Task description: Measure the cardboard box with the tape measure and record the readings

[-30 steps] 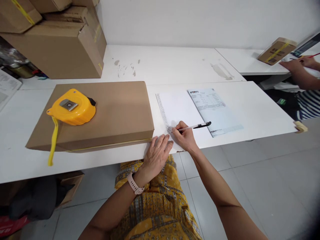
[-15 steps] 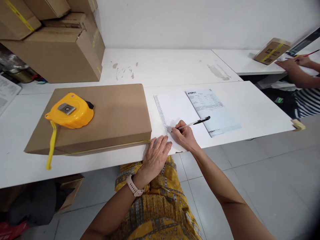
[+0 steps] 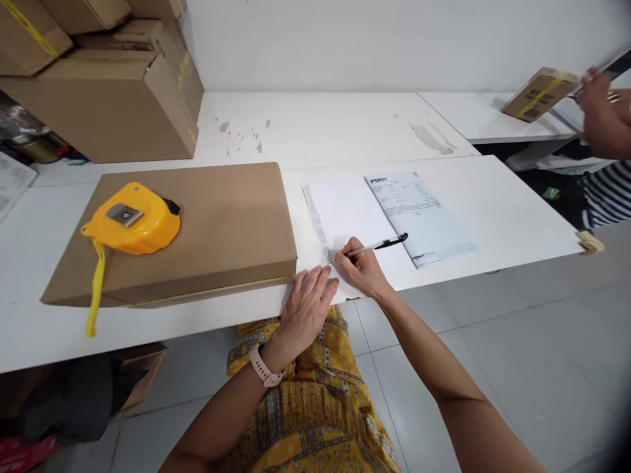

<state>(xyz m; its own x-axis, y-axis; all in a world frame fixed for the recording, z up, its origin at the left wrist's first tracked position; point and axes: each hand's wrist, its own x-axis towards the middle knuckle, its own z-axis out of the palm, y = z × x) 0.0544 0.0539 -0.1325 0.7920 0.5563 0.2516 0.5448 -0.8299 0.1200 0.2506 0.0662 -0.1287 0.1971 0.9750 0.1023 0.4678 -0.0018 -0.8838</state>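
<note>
White tabletop, clear-barrelled pen clamped in right hand, paper beneath its fingers, left hand rested, fingers parted, cardboard carton beside them.

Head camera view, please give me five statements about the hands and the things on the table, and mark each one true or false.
1. The right hand holds a pen. True.
2. The tape measure lies on the white paper. False: the tape measure rests on the cardboard box.
3. The left hand is near a corner of the cardboard box. True.
4. The pale blue sheet is left of the cardboard box. False: the pale blue sheet is to its right.
5. A pale band is on the left wrist. True.
</note>
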